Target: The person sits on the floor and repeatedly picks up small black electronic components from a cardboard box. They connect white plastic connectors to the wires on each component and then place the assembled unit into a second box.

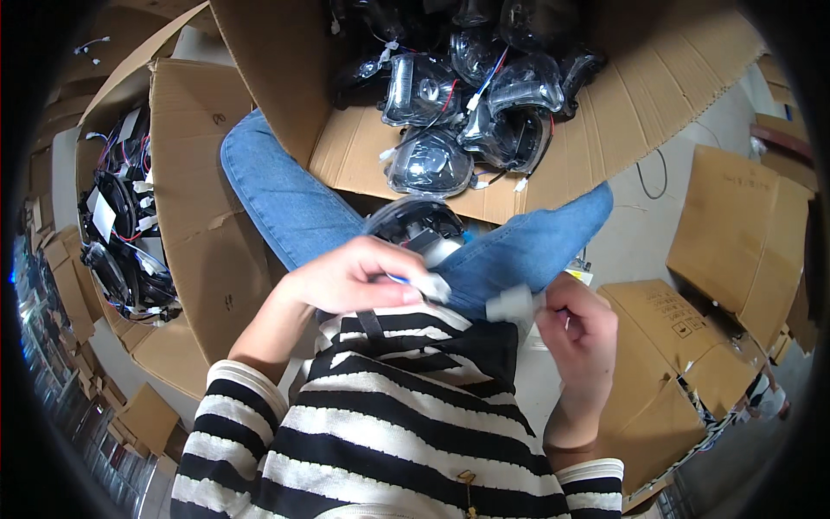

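My left hand is closed on a white wire connector, with a bit of blue wire showing at the fingers. Across a small gap, my right hand pinches a second whitish connector, smeared by motion. Both are held in front of my striped top, above my lap. Between my legs rests a headlamp with a clear lens and black housing; my left hand and the connectors are nearest to it, and its lower part is partly hidden.
An open carton ahead holds several headlamps with loose wires. Another carton at the left holds more lamps and wiring. Closed cartons stand at the right, beside a grey floor with a dark cable.
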A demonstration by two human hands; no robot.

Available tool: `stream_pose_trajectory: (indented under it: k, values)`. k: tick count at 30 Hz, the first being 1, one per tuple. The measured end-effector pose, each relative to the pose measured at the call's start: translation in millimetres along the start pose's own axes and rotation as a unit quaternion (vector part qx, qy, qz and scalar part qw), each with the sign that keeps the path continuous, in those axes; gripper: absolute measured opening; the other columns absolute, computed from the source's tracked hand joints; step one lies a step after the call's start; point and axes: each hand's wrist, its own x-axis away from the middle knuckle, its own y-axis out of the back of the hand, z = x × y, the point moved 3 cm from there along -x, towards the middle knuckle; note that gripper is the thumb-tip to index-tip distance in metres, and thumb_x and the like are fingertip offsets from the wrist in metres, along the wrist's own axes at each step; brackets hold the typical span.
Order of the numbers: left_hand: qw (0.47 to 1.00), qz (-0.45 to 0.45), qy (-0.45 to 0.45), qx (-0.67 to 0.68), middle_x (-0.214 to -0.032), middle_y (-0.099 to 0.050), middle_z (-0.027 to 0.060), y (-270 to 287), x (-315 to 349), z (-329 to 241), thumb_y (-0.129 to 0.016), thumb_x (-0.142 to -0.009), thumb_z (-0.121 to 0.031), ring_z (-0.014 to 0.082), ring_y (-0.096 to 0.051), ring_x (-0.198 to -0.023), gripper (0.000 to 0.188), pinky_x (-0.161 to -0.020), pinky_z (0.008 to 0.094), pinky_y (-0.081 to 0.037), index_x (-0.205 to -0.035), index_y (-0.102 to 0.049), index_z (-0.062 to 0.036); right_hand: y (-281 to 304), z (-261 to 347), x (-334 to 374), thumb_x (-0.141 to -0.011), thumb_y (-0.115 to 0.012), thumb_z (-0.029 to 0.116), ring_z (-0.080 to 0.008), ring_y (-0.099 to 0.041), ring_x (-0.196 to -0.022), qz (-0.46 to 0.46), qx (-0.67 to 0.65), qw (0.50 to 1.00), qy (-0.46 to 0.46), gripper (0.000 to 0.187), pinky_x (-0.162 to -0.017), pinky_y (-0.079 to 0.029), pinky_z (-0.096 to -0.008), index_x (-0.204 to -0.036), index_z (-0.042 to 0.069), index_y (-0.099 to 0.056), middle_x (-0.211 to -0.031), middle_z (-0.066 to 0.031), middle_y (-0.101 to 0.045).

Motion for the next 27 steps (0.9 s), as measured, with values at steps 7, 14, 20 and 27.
stream_pose_trajectory:
  k: [7,14,20,27]
  values:
    - [0.999,-0.038,-0.009,-0.036,-0.079,-0.057,0.005,13.1,2.5,-14.1,-0.056,-0.077,-0.006,0.0109,-0.051,-0.071,0.011,-0.066,0.0244,-0.04,-0.086,-0.06,-0.0002,3.3,6.5,5.8,-0.065,-0.054,-0.008,-0.0114,-0.041,-0.052,-0.004,-0.113,0.993,0.019,0.008,-0.046,-0.03,-0.0221,-0.069,-0.001,-0.053,-0.062,-0.0049,-0.049]
    - [0.998,-0.066,0.002,-0.015,-0.075,-0.055,0.003,10.4,6.2,-15.9,-0.06,-0.072,-0.005,0.01,-0.048,-0.067,0.011,-0.06,0.0235,-0.037,-0.083,-0.06,-0.0014,1.6,6.1,1.9,-0.065,-0.055,-0.006,-0.0118,-0.04,-0.052,0.03,-0.1,0.994,0.025,0.007,-0.046,-0.029,-0.0229,-0.069,-0.001,-0.054,-0.06,-0.0043,-0.046]
    - [0.995,-0.066,-0.067,-0.043,-0.074,-0.055,0.0034,9.2,3.0,-14.7,-0.063,-0.069,-0.002,0.0111,-0.047,-0.063,0.013,-0.056,0.0235,-0.037,-0.081,-0.06,-0.0025,-2.1,5.7,-0.8,-0.064,-0.055,-0.006,-0.0124,-0.04,-0.051,0.045,-0.094,0.994,0.03,0.007,-0.045,-0.029,-0.0233,-0.069,-0.001,-0.054,-0.06,-0.0048,-0.046]
    - [0.991,-0.073,-0.104,-0.028,-0.069,-0.055,0.0055,7.9,5.5,-10.5,-0.057,-0.075,-0.005,0.0131,-0.05,-0.062,0.007,-0.058,0.0244,-0.038,-0.078,-0.058,0.0009,0.8,9.3,-0.8,-0.062,-0.057,-0.006,-0.0157,-0.045,-0.053,0.04,-0.077,0.995,0.047,0.008,-0.047,-0.032,-0.0247,-0.068,-0.001,-0.055,-0.062,-0.0061,-0.049]
